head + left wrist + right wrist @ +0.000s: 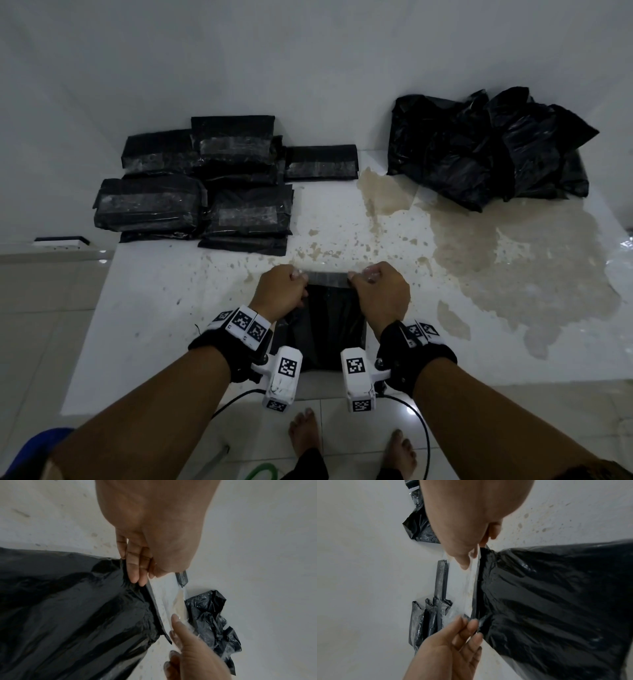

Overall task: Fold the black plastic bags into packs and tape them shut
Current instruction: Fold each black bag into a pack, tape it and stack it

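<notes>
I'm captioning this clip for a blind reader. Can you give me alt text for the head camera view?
Both hands, left hand and right hand, stretch a clear tape strip across the far edge of a black bag on a stained white table. Taped packs lie far left, loose bags far right.

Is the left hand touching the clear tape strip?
Touching. The right wrist view shows the left hand pinching one end of the tape strip beside the black bag.
</notes>
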`<state>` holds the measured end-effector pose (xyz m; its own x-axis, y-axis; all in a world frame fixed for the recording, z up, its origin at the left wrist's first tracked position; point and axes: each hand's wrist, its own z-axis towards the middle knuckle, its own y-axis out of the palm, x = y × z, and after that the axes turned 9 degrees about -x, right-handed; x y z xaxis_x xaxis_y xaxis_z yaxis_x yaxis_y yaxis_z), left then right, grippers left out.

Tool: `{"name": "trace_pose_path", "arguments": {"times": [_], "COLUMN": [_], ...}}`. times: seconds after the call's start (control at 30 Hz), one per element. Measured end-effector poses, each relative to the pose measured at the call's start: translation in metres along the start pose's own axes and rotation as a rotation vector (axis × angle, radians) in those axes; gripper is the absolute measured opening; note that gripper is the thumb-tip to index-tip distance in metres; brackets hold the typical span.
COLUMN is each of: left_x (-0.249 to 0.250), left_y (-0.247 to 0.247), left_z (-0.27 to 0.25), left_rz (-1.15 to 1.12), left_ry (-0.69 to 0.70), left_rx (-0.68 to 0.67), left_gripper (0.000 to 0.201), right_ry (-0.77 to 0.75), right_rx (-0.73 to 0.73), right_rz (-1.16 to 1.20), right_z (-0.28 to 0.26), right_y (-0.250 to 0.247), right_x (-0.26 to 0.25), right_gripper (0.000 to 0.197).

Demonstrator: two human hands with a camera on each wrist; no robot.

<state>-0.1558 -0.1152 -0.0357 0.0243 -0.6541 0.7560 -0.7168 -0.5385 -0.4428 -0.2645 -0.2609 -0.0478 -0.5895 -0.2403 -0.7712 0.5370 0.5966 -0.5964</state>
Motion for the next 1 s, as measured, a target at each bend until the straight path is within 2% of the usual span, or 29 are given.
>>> {"name": "trace_pose_path", "arguments": {"times": [0.13, 0.23, 0.3, 0.4, 0.47, 0.63, 0.73, 0.87, 1.0], "left_x": [0.008, 0.020, 0.029, 0.032, 0.027, 0.013, 0.003, -0.005, -0.008], "left_y": [-0.008, -0.007, -0.001, 0.008, 0.014, 0.027, 0.031, 0.033, 0.034], "left_z": [0.003, 0.010, 0.018, 0.031, 0.037, 0.029, 0.023, 0.023, 0.018], "left_rz": [0.032, 0.054, 0.082, 0.159, 0.245, 0.592, 0.709, 0.766, 0.705], "left_ry": [0.176, 0.263, 0.298, 0.287, 0.319, 0.497, 0.568, 0.605, 0.629], "left_rx": [0.117, 0.132, 0.130, 0.147, 0.148, -0.054, -0.101, -0.100, -0.057], "left_gripper": [0.035, 0.027, 0.018, 0.031, 0.033, 0.023, 0.026, 0.027, 0.028], "right_ry": [-0.177, -0.282, -0.355, -0.419, -0.428, -0.420, -0.394, -0.372, -0.353], "right_rx": [0.080, 0.161, 0.199, 0.227, 0.226, 0.194, 0.173, 0.153, 0.128], "right_rz": [0.130, 0.171, 0.162, 0.110, 0.084, 0.035, 0.046, 0.050, 0.017], "right_z": [0.006, 0.018, 0.028, 0.041, 0.048, 0.053, 0.052, 0.047, 0.039], "right_y": [-0.013, -0.027, -0.036, -0.048, -0.055, -0.059, -0.054, -0.045, -0.036], "right_x": [-0.012, -0.030, -0.042, -0.052, -0.051, -0.042, -0.038, -0.039, -0.041], "right_gripper": [0.021, 0.019, 0.018, 0.019, 0.020, 0.019, 0.019, 0.021, 0.027]}}
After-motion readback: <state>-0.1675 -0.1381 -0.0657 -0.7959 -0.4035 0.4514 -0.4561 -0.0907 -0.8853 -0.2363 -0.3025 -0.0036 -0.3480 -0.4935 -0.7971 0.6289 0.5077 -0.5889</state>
